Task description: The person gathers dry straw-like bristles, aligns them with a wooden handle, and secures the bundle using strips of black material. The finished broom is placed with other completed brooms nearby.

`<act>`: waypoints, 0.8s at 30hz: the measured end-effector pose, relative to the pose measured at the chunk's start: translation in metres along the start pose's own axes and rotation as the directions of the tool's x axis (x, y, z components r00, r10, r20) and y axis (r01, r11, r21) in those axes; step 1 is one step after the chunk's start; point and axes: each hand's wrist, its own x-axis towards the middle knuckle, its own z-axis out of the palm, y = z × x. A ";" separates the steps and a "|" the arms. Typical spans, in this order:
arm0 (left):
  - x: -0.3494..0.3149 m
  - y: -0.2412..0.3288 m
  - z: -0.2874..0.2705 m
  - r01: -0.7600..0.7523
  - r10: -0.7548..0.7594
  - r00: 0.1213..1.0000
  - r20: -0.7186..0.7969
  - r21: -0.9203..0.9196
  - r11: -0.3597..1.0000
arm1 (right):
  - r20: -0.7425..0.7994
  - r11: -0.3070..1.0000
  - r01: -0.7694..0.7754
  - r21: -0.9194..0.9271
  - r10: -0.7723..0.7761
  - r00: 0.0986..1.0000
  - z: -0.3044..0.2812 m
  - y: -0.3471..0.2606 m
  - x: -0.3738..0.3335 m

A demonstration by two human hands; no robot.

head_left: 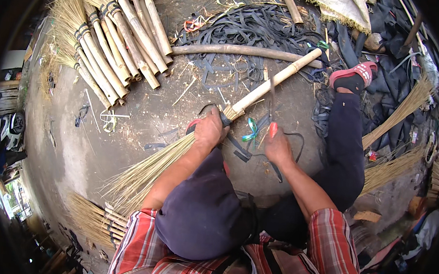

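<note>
On the grey floor (70, 145), a stack of brooms (141, 32) occupies the far left; a heap of black strips (251, 28) lies beyond the work; one broom (254, 97) extends diagonally before the person, bristles near left, bamboo handle far right; the left hand (209, 130) is closed around its dark binding (225, 119); the right hand (279, 148) is curled firmly around a red-gripped knife (273, 128); from here I cannot tell whether the blade touches the handle; a green ribbon (250, 130) lies between both hands.

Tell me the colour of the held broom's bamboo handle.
The bamboo handle is pale yellowish tan; the head view shows it best.
</note>
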 end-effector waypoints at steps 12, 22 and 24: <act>-0.002 -0.005 -0.008 -0.009 0.008 1.000 0.025 0.028 1.000 | 0.561 0.947 0.215 -0.240 -0.045 0.826 -0.006 0.001 0.009; 0.001 -0.010 0.002 0.085 -0.085 0.996 0.033 0.013 0.996 | 0.390 0.935 0.185 -0.303 -0.056 0.919 -0.006 -0.009 0.003; 0.000 -0.010 0.002 0.059 -0.060 0.997 -0.041 -0.026 0.998 | 0.168 0.961 0.111 -0.255 -0.069 0.983 -0.003 -0.003 0.007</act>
